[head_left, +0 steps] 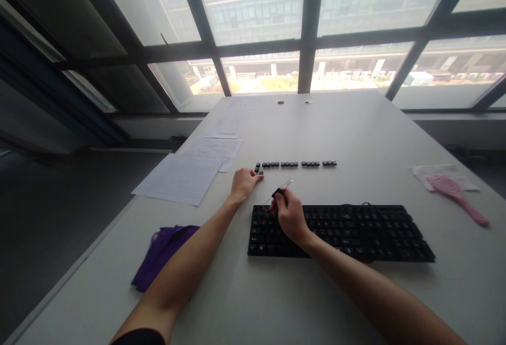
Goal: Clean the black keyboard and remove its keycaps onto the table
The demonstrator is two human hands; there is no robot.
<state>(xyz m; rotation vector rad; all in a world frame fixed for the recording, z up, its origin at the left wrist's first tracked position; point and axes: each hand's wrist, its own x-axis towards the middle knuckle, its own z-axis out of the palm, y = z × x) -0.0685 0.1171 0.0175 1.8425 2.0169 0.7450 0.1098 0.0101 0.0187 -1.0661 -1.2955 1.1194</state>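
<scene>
On the white table, my left hand (244, 182) is closed, its thumb and forefinger at a small black keycap (261, 173). That keycap lies just below the left end of a row of black keycaps (289, 164) set out in groups. My right hand (290, 213) grips a wire keycap puller by its black handle (278, 192), above the upper left part of a black keyboard (356, 234). Two thin wire ends of the puller stick out up and to the right, others down to the left. My right hand and wrist hide some of the keys.
Sheets of paper (185, 176) lie along the table's left side. A folded purple cloth (164, 252) is beside my left forearm. To the right, a pink hairbrush (454, 194) rests partly on a white wrapper (419, 176). Windows (256, 2) stand behind the table (340, 128).
</scene>
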